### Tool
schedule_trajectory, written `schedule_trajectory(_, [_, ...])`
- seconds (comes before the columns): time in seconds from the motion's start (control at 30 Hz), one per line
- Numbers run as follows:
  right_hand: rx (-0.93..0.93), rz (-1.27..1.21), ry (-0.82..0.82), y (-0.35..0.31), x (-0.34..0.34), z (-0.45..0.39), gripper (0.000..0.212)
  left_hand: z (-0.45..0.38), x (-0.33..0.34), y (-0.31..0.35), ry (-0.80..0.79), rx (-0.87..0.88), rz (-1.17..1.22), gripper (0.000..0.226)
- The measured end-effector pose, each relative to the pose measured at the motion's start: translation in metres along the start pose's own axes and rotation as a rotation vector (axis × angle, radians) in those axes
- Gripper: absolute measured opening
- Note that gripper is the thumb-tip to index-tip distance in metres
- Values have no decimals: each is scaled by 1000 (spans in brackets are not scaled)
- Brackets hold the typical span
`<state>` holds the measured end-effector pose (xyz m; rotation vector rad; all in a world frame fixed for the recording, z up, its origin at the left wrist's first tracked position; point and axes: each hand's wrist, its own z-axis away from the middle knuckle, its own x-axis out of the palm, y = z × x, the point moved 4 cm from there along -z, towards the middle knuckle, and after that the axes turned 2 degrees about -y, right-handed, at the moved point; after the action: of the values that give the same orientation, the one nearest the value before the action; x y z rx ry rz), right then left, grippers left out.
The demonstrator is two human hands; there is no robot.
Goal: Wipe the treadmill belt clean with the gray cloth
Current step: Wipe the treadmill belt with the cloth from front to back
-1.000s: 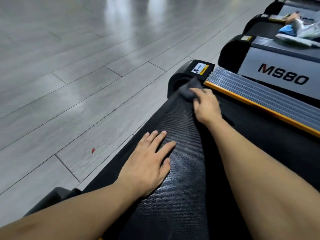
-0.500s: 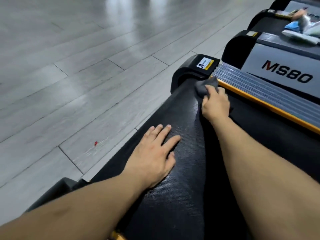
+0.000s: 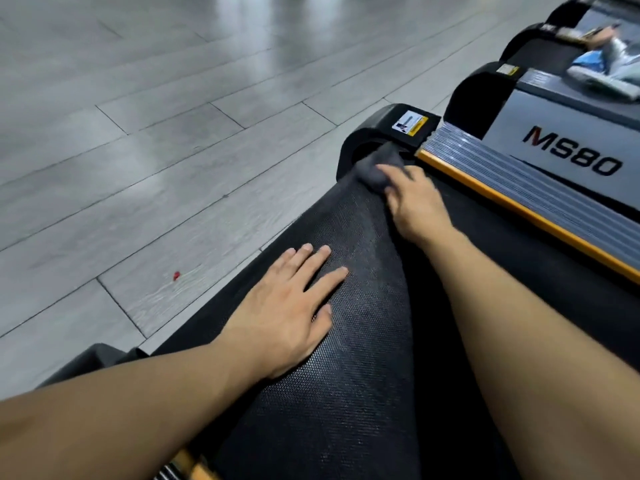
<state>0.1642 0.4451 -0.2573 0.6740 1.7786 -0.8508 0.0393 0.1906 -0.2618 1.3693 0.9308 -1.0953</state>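
The black textured treadmill belt runs from the bottom of the view up to its far end. My right hand reaches to that far end and holds the bunched gray cloth against the belt, just before the black end cap. The cloth shows past my fingertips; the rest lies under my hand. My left hand rests flat on the belt nearer to me, fingers straight and spread.
An orange-edged ribbed side rail borders the belt on the right. Beyond it stands a second treadmill marked MS80, with a shoe on it. Gray plank floor with a small red speck lies to the left.
My right hand has slid the cloth leftward along the belt's far end, away from the orange rail. My left hand stays flat in the same spot.
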Motion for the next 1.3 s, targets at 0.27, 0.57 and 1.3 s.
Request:
schedule_trajectory(0.27, [-64, -154, 10, -54, 7, 21, 43, 6, -2, -3, 16, -21, 9, 60])
schedule_trajectory(0.57, [21, -121, 22, -21, 7, -2, 42, 14, -3, 0, 15, -4, 18, 62])
schedule_trajectory(1.3, [151, 15, -34, -32, 12, -47, 36, 18, 0, -4, 51, -15, 25, 59])
